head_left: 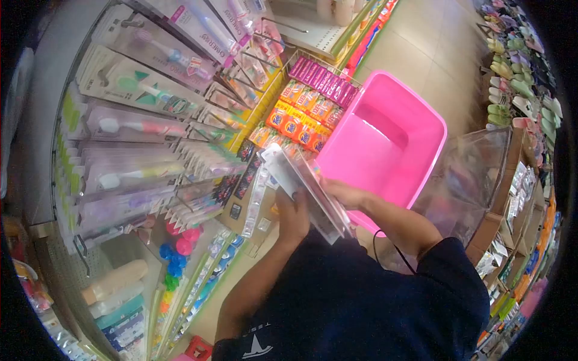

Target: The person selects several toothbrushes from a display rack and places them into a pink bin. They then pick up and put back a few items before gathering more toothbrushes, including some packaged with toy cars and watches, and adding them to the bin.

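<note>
In front of my chest I hold a small stack of flat, clear-and-white blister packs point(304, 192), tilted on edge; what is inside them cannot be made out. My left hand point(293, 218) is closed around their near left side, with the thumb on the outer face. On the opposite side, my right hand point(341, 194) grips the packs, its fingertips partly hidden. Just past my right hand stands a pink plastic tub point(385, 150), with only a bare bottom and walls showing. Left of my hands, rows of carded toothbrushes point(141, 126) hang on metal hooks.
Orange Tide packs point(295, 125) and purple packs point(322, 81) fill a wire basket beyond my hands. Lower left are colourful balls point(173, 262) on a shelf. At the right, cardboard boxes point(503, 192) hold packaged goods, and slippers point(521, 72) line a rack.
</note>
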Demonstrator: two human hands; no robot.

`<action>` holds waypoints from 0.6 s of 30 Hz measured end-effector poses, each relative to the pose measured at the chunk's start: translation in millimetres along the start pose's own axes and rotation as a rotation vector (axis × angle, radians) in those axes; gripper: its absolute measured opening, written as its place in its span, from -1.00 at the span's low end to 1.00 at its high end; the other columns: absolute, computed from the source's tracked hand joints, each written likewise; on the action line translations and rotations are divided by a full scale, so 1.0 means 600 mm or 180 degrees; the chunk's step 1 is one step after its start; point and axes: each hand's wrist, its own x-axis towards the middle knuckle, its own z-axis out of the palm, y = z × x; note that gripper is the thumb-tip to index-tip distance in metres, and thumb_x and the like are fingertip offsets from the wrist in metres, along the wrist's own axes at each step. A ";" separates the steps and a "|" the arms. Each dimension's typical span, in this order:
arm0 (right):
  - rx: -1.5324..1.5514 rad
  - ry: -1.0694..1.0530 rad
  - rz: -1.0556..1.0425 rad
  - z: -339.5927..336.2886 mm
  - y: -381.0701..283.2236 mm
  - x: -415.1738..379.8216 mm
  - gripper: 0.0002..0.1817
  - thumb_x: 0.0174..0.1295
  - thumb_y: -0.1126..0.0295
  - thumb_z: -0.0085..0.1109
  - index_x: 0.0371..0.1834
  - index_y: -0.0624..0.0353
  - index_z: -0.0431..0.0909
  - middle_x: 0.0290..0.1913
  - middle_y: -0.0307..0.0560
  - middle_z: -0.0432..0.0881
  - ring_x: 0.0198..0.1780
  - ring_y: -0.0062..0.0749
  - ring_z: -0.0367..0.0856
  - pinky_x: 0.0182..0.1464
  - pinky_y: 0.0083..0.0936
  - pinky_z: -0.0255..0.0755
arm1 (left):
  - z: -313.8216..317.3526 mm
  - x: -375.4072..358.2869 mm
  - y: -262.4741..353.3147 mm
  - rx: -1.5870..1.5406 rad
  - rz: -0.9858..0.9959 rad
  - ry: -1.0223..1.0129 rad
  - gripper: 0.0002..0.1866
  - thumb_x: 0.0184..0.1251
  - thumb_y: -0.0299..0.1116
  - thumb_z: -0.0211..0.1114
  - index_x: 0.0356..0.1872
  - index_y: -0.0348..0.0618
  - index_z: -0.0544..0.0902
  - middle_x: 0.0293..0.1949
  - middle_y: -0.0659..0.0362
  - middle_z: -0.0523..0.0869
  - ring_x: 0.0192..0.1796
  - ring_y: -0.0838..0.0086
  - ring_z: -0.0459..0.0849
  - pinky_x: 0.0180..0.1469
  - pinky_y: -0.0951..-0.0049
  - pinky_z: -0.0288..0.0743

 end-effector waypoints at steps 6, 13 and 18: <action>0.1513 -0.0352 0.0124 -0.050 -0.008 -0.004 -0.26 0.23 0.04 0.23 0.34 0.29 0.25 0.17 0.05 0.50 0.22 -0.29 0.47 0.26 -0.31 0.37 | 0.040 0.009 -0.002 0.0837 0.1092 -0.0075 -0.62 0.38 -0.29 0.06 0.04 -0.44 0.43 0.00 -0.26 0.46 0.02 -0.13 0.43 0.12 -0.01 0.21; 0.2406 -0.0191 -0.0028 -0.113 0.100 0.014 -0.32 0.27 0.03 0.13 0.34 0.22 0.27 0.16 0.17 0.53 0.20 -0.10 0.52 0.28 -0.16 0.39 | 0.090 0.077 0.007 0.2184 0.1395 -0.0154 -0.27 0.20 0.12 0.27 0.09 -0.41 0.41 -0.13 -0.19 0.48 -0.03 -0.10 0.47 0.00 -0.02 0.31; 0.3221 -0.0354 -0.0962 -0.147 0.125 0.021 -0.25 0.20 -0.08 0.16 0.34 0.20 0.28 0.16 0.15 0.50 0.18 -0.12 0.52 0.20 -0.12 0.45 | 0.113 0.086 0.022 0.1985 0.1337 -0.0349 -0.19 0.16 0.12 0.31 0.19 -0.42 0.33 0.06 -0.24 0.43 0.15 -0.11 0.42 0.20 -0.02 0.27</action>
